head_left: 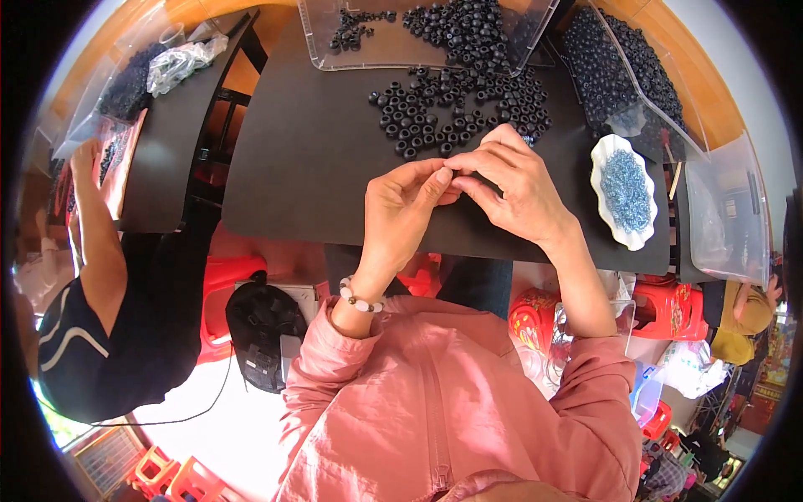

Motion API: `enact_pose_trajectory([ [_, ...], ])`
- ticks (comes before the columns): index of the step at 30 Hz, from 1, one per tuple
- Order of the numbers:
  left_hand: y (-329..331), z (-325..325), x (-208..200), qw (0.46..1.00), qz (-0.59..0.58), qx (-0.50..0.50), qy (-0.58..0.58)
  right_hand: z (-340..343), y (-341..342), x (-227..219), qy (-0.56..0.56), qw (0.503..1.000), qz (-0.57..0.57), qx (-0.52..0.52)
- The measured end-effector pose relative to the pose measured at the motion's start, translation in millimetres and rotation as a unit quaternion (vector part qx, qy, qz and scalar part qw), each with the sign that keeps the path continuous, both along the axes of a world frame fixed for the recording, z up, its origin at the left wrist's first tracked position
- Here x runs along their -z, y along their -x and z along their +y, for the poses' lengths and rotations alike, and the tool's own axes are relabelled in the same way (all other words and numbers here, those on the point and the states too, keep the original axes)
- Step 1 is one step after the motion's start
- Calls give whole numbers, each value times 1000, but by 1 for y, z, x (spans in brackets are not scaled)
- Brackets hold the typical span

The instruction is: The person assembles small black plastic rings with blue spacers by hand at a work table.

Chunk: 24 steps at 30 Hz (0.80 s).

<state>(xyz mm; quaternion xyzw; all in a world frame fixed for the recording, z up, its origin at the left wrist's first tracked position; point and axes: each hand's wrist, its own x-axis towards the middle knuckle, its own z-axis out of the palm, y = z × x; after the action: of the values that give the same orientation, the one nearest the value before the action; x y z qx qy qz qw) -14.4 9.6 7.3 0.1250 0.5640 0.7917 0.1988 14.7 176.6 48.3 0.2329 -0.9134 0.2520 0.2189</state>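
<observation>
My left hand (400, 205) and my right hand (517, 186) meet above the near part of the dark table (309, 184). Both have their fingertips pinched together around a small black bead (453, 174), mostly covered by the fingers. Just beyond them, a loose spread of round black beads (418, 125) with holes lies on the tabletop. A few clear bluish bits (529, 140) show beside my right hand's knuckles. To the right of that hand stands a white scalloped dish (600, 167) filled with small light-blue beads (626, 191).
A clear plastic bin (335, 64) with black beads stands at the far edge. Another bin (640, 105) of black beads is at far right, near an upright clear container (726, 213). A person (92, 335) works at the left table; a black backpack (266, 330) sits below.
</observation>
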Motion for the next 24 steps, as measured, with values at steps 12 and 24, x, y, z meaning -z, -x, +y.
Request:
enact_pose_trajectory([
  [12,5,-14,-1,983,-105,24,-148,-6,-12,0,276,957,-86,33],
  [24,7,-20,3,971,-140,40,-191,-30,-4,10,416,901,-109,54],
])
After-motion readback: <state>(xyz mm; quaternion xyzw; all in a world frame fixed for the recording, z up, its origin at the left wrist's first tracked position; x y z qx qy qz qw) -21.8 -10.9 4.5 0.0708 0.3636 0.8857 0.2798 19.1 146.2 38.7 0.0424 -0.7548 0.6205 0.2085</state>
